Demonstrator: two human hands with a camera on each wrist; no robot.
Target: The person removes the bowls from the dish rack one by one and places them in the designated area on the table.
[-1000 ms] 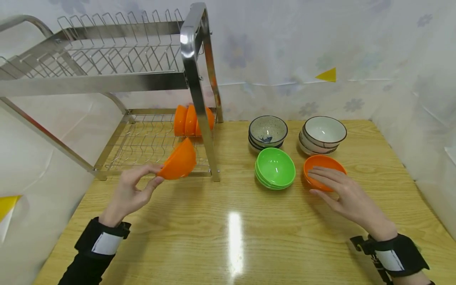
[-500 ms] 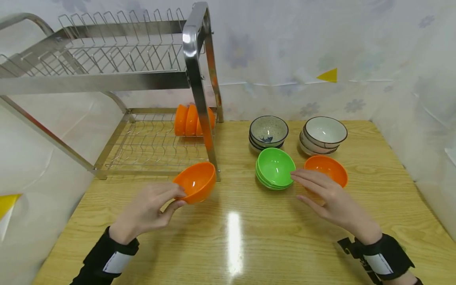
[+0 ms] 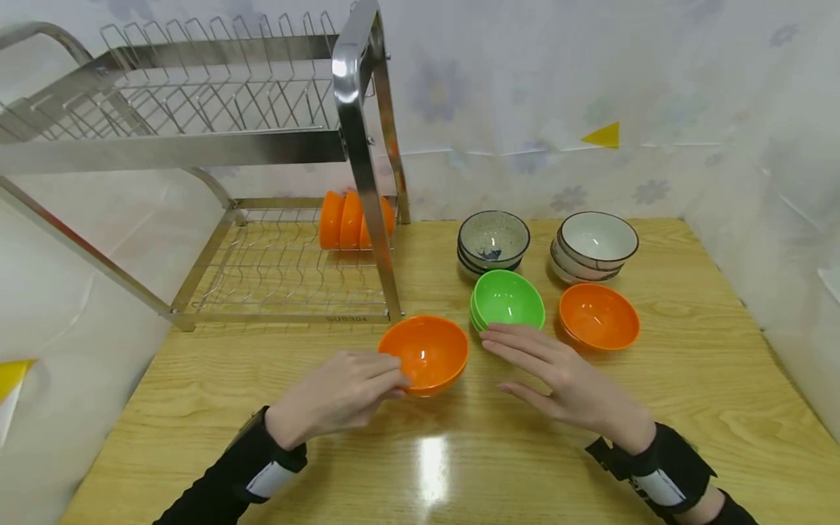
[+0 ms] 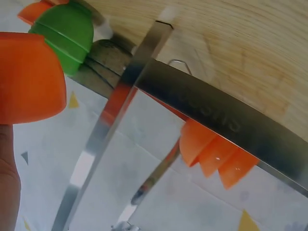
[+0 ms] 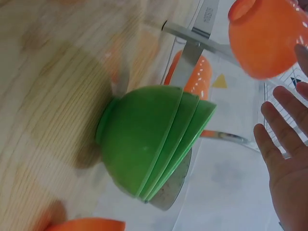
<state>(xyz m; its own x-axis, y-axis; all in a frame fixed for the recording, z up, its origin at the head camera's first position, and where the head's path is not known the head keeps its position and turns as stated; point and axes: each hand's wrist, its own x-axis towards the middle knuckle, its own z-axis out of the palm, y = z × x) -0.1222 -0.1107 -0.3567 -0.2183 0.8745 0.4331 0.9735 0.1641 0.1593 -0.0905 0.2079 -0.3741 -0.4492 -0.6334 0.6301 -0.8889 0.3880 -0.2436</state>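
Note:
My left hand [image 3: 348, 391] pinches the near-left rim of an orange bowl [image 3: 429, 350], holding it raised in front of the rack. The left wrist view shows that same orange bowl [image 4: 31, 79] side-on at the left edge. My right hand [image 3: 558, 375], fingers extended and holding nothing, hovers just in front of a stack of green bowls [image 3: 508, 297]. In the right wrist view the spread right fingers [image 5: 284, 118] are beside the green stack [image 5: 144, 139], below the held bowl [image 5: 264, 38]. Another orange bowl [image 3: 599, 317] sits on the table to the right.
A two-tier metal dish rack [image 3: 177, 153] stands at the left, with several orange bowls [image 3: 351, 221] on edge on its lower shelf. Behind the green bowls are stacks of speckled grey bowls [image 3: 494, 240] and white dark-rimmed bowls [image 3: 599, 240] on the wooden table [image 3: 525, 452].
My left hand has carried the orange bowl rightward from the rack's front and turned its opening upward. My right hand has moved left from the orange bowl on the table to the green stack.

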